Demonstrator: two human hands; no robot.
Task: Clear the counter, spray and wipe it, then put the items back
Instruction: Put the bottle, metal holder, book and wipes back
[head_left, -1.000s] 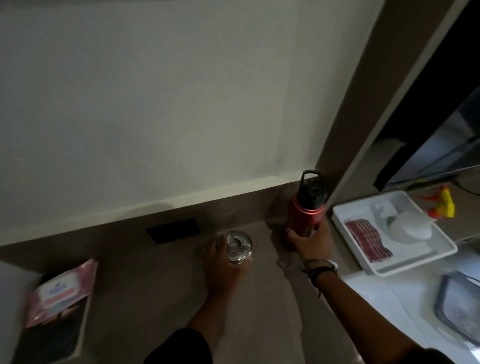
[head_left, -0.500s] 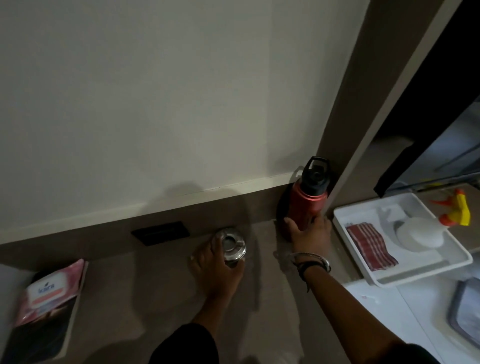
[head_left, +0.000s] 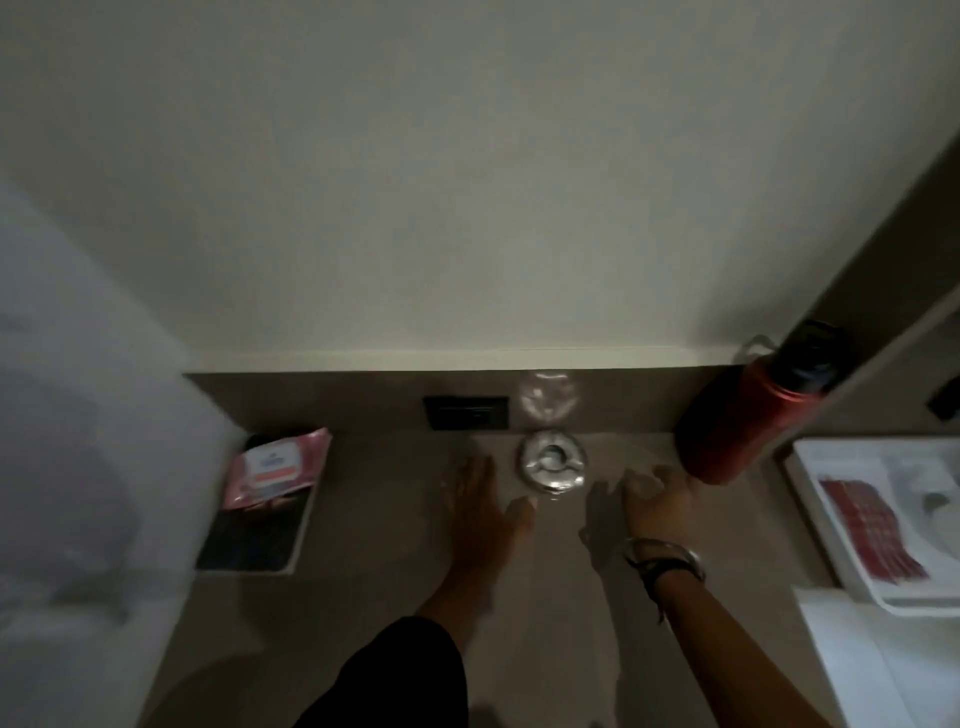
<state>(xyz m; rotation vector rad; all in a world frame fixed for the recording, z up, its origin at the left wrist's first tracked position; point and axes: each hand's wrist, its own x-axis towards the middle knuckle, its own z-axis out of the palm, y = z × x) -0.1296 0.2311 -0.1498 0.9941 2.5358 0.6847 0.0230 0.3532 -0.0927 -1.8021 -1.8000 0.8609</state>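
Both hands empty. Left hand (head_left: 480, 501) lies flat, fingers spread, just left of the glass jar (head_left: 551, 462); no contact visible. Right hand (head_left: 657, 499) is loosely open, fingers slightly curled, between the jar and the red bottle (head_left: 753, 415); fingertips near the bottle's base, touching or not cannot be told (motion blur). A watch or bracelets sit on the right wrist.

Positions on the surface (head_left: 374, 571):
- Jar with metal lid: upright, centre rear, near the back wall.
- Red bottle, black cap: upright in the rear right corner, against the side panel.
- Pink wipes pack (head_left: 278, 465): lying on a dark book or magazine (head_left: 257, 530) at the left side.
- Black socket plate (head_left: 466, 413) on the backsplash, left of the jar.

White tray (head_left: 810, 499) to the right, on the adjoining lighter top, holds a red-striped cloth (head_left: 867, 525) and a pale object, partly cut off by the frame edge. Spray bottle not identifiable here.

Progress, as a judgement: jar, bottle, wipes and book all stand on the surface, cloth is parked in the tray, both hands free. This reads as either the very start or the final put-back stage; the tidy placement along the walls and the stowed cloth suggest items being returned. No wet streaks can be made out in this dim light, so wiping is unconfirmed. If late stage, little remains beyond final straightening.
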